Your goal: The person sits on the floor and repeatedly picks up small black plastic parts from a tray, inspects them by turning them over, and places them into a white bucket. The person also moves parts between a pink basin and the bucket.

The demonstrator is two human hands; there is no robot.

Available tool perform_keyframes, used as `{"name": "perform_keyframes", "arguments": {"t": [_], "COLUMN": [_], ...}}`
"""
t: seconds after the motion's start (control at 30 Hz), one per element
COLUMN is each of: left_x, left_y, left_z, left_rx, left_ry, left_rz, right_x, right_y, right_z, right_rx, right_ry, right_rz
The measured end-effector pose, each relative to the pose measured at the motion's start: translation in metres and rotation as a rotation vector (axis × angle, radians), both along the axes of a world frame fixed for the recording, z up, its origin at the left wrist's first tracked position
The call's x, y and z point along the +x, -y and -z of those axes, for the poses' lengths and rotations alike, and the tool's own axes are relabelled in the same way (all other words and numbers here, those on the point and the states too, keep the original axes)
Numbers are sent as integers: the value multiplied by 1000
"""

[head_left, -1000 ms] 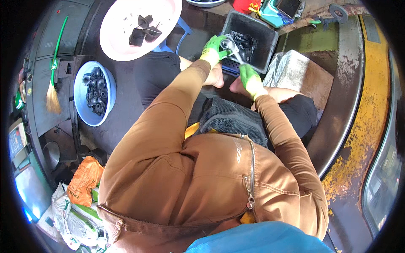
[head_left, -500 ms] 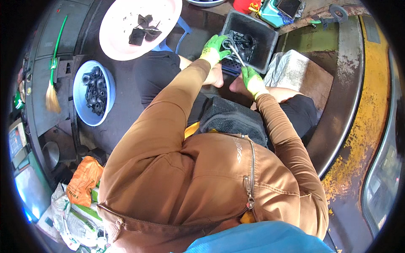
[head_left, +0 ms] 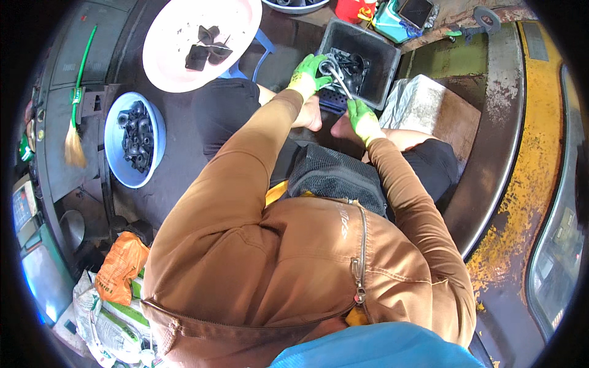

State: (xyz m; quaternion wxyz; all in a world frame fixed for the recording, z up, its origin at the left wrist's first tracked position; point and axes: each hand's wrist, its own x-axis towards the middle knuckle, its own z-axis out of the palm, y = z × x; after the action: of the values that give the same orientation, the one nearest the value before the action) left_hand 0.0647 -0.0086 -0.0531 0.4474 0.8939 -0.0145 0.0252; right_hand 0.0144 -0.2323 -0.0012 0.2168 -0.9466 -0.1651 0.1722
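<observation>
Both my hands wear green gloves and work at the near edge of a dark grey bin (head_left: 385,67) filled with black plastic parts (head_left: 353,61). My left hand (head_left: 308,75) is closed around the upper end of a thin bent metal tool (head_left: 338,78) and rests against the bin's front corner. My right hand (head_left: 362,118) sits just below the bin and grips the tool's lower end. The tool slants between the two hands over the bin's rim. My brown jacket sleeves hide the wrists.
A pink basin (head_left: 178,61) holding a few black parts stands at the upper left. Left of my knee is a blue bowl (head_left: 116,153) full of black parts. A broom (head_left: 76,116) lies far left, a grey block (head_left: 417,104) sits right of the bin, and bags (head_left: 119,270) lie lower left.
Both hands stay at the bin's edge. The metal tool has shifted slightly between them and my right hand has moved a little.
</observation>
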Motion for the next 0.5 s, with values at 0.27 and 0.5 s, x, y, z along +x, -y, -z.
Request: {"name": "perform_keyframes", "arguments": {"t": [0.27,0.5], "left_x": [1,2], "left_y": [-1,-1], "left_z": [4,5], "left_rx": [46,43], "left_ry": [19,8], "left_rz": [-8,-15], "right_x": [1,-4], "right_y": [6,6], "right_z": [14,14], "right_rx": [-58,112], "right_ry": [184,164], "right_rz": [-160,-44]}}
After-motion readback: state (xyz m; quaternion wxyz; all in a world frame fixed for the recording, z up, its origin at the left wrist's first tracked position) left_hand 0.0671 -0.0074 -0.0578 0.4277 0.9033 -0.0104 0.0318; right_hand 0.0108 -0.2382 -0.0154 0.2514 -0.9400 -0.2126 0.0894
